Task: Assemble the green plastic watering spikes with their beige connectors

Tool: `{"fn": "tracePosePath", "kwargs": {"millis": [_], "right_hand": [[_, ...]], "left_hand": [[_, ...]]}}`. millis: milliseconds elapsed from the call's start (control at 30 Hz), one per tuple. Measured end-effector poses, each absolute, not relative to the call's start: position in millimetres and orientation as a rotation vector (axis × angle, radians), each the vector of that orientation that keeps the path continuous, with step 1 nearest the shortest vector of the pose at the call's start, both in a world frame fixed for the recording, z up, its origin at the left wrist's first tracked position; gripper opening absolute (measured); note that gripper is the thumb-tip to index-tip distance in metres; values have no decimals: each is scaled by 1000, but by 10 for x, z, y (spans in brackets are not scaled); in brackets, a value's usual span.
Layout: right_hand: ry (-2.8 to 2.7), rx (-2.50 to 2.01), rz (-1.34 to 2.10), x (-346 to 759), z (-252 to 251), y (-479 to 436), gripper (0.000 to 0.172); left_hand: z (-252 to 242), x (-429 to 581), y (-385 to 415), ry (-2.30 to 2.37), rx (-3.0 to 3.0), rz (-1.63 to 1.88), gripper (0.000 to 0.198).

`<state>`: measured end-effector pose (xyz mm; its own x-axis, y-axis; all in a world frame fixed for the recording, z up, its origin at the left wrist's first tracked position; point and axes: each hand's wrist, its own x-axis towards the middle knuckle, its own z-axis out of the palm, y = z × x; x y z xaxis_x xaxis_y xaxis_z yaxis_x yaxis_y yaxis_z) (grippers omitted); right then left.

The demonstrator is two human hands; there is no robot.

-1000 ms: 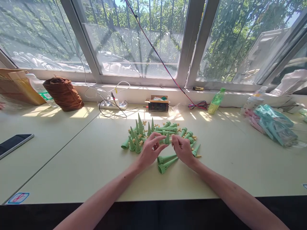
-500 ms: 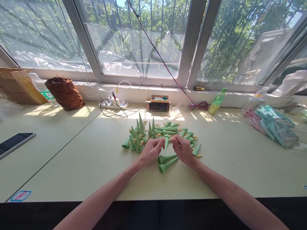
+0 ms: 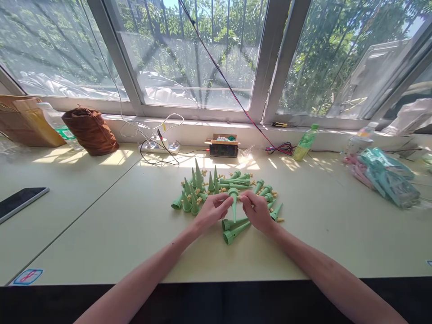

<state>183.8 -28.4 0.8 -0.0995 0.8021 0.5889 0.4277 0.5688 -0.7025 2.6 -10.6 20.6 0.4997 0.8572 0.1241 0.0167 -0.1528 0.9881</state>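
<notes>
Pinch grip: left hand [image 3: 212, 211] and right hand [image 3: 259, 211] hold green plastic cone spike [image 3: 234, 204] tip-down.
A slip could scatter the spike pile [image 3: 197, 186] behind.

Place: a small assembly workroom, by my reckoning, rather than a home.
Benches: long pale tables [image 3: 101, 225] butted edge to edge under a row of windows [image 3: 189, 54] across the top of the frame.
Piecework: a heap of green cones [image 3: 197, 191], all alike, at mid-frame; one green cone [image 3: 234, 204] pinched between my left hand [image 3: 212, 211] and right hand [image 3: 258, 211].
Power: a power strip [image 3: 158, 146] with loose wires [image 3: 148, 130], centre-left by the sill.
Stock: a cardboard box [image 3: 23, 121] upper left, a small open box [image 3: 222, 146] top centre, plastic bags [image 3: 388, 180] at right.
</notes>
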Motion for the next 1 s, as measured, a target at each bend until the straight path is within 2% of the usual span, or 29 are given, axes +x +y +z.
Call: {"fn": "tracePosePath", "kwargs": {"millis": [600,1000], "right_hand": [[-1659,-1048,530,1825,46,-305,51],[-1625,-1060,573,1795,110,-313,56]], "left_hand": [[178,22,-103,772,1718,976,34],[95,4,-89,796,1860,1065,35]]}}
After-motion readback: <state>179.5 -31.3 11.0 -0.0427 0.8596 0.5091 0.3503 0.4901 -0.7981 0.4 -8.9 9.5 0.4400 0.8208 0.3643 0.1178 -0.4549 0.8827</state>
